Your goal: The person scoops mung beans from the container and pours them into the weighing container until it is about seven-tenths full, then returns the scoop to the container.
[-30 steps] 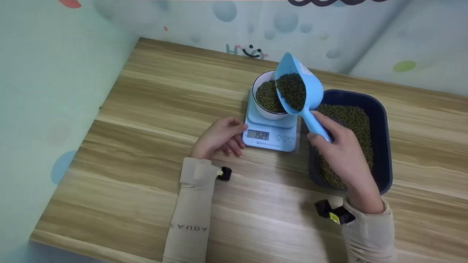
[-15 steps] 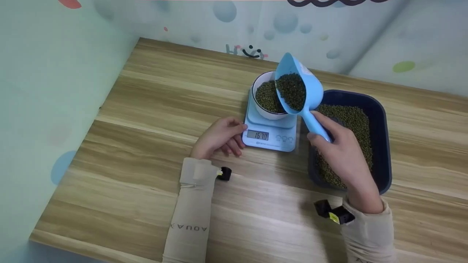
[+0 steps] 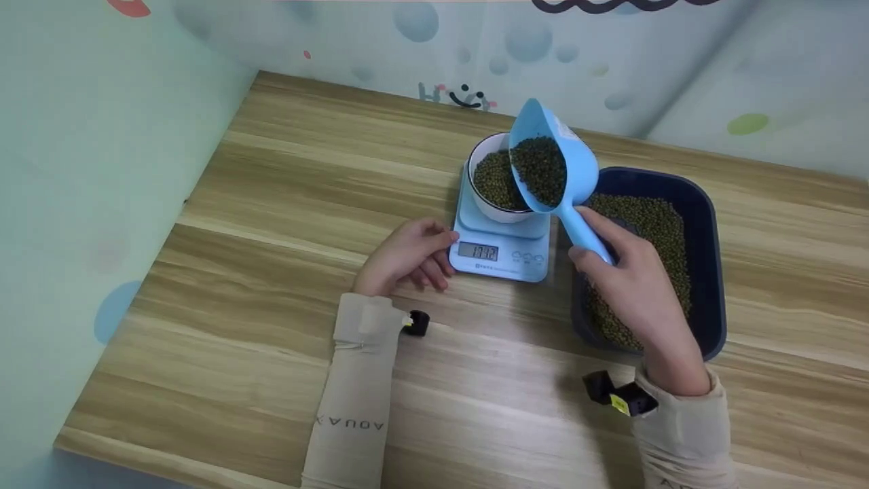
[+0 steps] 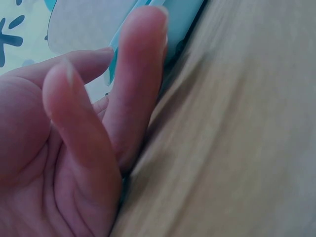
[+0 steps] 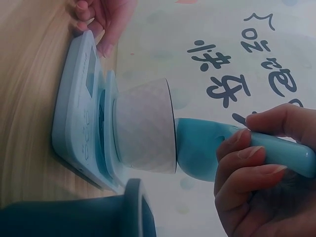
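My right hand [image 3: 635, 282] grips the handle of a blue scoop [image 3: 582, 166], its fingers wrapped round it. The scoop holds dark green mung beans [image 3: 540, 170] and is tipped over a white bowl [image 3: 499, 212] with a dark rim. In the right wrist view the scoop's lip meets the rim of the bowl. More mung beans fill much of the bowl, which stands on a light blue kitchen scale [image 3: 502, 265] with a lit display. My left hand [image 3: 407, 255] rests beside the scale, thumb tip touching its left edge, the other fingers loosely bent at its side.
A dark blue tub [image 3: 709, 272] of mung beans stands right of the scale, partly under my right forearm. A printed wall [image 3: 380, 41] runs along the table's [image 3: 271, 204] back edge. Small black devices [image 3: 417, 323] are strapped to both wrists.
The scale's reading has climbed from about 153 through 167 to the 170s. Both hands and the tilted scoop have stayed almost still.
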Tool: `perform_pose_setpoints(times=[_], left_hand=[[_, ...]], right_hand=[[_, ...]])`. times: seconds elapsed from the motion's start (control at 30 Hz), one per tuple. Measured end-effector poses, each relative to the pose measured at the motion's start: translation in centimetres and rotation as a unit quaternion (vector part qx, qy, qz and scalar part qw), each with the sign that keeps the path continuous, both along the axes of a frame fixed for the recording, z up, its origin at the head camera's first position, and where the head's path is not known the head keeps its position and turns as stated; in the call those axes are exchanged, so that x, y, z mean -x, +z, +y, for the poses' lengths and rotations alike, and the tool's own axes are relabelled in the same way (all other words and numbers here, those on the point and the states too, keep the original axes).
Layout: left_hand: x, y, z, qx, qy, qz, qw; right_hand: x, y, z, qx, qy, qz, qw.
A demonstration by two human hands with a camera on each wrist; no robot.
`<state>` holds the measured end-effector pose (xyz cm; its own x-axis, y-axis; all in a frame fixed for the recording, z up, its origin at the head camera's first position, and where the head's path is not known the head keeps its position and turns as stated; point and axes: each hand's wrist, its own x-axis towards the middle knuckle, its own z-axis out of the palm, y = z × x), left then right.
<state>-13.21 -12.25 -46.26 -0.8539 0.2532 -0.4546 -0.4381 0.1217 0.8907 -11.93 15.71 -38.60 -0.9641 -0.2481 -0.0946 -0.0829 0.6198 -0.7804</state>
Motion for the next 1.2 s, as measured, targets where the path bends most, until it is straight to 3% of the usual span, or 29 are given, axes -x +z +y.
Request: perform_pose_setpoints(times=[0.13,0.27,0.5,0.7,0.87,1.07,1.2], left_hand=[[-0.2,0.7,0.1,0.004,-0.001,0.000,1.0000],[-0.2,0.6,0.1,0.005,-0.001,-0.003,1.0000],[0.7,-2.3,-0.1,0.003,0.008,0.008,0.9999],[0.8,-2.3,-0.1,0.000,0.011,0.005,0.9999],[0.6,-1.8,-0.1,-0.002,0.006,0.000,1.0000],[0.1,-0.1,0.0,0.001,0.002,-0.005,1.0000],[0.0,0.3,0.0,0.002,0.001,-0.007,1.0000]], right_hand=[[0.0,0.0,0.0,0.002,0.001,-0.004,1.000],[0.1,0.0,0.0,0.005,0.004,-0.008,1.000],[0.1,-0.1,0.0,0.008,0.004,-0.014,1.000],[0.1,-0.1,0.0,0.008,0.003,-0.019,1.000],[0.1,0.0,-0.1,0.007,0.003,-0.017,1.000],[0.0,0.1,-0.1,0.010,0.001,-0.010,1.000],[0.0,0.1,-0.1,0.006,-0.001,-0.005,1.000]])
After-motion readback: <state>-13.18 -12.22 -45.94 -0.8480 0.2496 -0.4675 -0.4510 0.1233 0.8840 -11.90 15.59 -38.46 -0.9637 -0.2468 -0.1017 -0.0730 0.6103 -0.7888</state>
